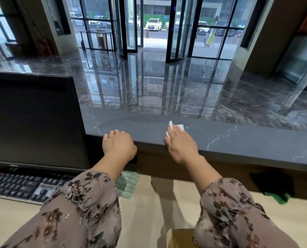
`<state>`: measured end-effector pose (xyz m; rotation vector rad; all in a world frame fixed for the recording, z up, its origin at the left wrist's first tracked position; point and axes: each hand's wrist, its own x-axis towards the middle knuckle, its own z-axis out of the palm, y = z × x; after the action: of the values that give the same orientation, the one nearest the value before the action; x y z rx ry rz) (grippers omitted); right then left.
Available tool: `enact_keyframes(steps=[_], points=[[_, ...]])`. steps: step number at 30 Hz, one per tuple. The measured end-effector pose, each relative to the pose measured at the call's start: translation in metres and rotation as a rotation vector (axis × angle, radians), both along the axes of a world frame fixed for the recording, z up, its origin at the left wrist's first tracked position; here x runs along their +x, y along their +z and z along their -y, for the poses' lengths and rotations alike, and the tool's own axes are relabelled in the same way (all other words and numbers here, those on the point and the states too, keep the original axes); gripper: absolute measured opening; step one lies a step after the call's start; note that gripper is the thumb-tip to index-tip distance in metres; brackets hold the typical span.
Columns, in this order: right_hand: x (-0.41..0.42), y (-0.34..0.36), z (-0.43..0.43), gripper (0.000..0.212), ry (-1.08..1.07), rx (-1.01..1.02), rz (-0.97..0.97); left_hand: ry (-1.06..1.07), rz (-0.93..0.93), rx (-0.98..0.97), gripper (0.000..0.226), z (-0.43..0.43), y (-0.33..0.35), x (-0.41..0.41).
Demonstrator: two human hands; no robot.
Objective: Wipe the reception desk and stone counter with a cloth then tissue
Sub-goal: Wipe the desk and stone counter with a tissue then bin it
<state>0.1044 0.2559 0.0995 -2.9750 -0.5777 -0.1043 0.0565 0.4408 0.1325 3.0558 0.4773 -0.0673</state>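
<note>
The dark stone counter runs across the middle, raised above the pale reception desk. My right hand lies flat on the counter with straight fingers, pressing a folded white tissue against the stone. My left hand rests on the counter's near edge, its fingers bent over the rim and holding nothing. A pale green cloth lies on the desk under my left forearm.
A black monitor and a black keyboard stand at the left of the desk. A dark object with a green cloth lies at the right under the counter. A gold box sits at the near edge.
</note>
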Motion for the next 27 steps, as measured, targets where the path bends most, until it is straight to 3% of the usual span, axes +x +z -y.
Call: enact_keyframes(steps=[3, 9, 13, 16, 23, 27], points=[[-0.009, 0.001, 0.052, 0.052, -0.113, -0.009, 0.030, -0.027, 0.018, -0.005, 0.044, 0.017, 0.001, -0.002], [-0.018, 0.002, 0.147, 0.050, -0.355, -0.014, 0.034, -0.345, 0.061, -0.153, 0.036, 0.065, 0.008, 0.000], [-0.016, 0.004, 0.183, 0.046, -0.511, 0.010, -0.006, -0.508, -0.044, -0.239, 0.063, 0.083, 0.006, -0.001], [-0.004, 0.002, 0.174, 0.045, -0.575, 0.015, -0.018, -0.535, -0.060, -0.221, 0.070, 0.085, 0.000, 0.003], [0.041, 0.011, 0.084, 0.051, -0.441, 0.082, -0.073, -0.516, -0.122, -0.271, 0.049, 0.084, 0.005, 0.017], [0.066, 0.011, 0.037, 0.057, -0.244, 0.030, -0.086, -0.487, -0.083, -0.249, 0.038, 0.086, -0.004, 0.025]])
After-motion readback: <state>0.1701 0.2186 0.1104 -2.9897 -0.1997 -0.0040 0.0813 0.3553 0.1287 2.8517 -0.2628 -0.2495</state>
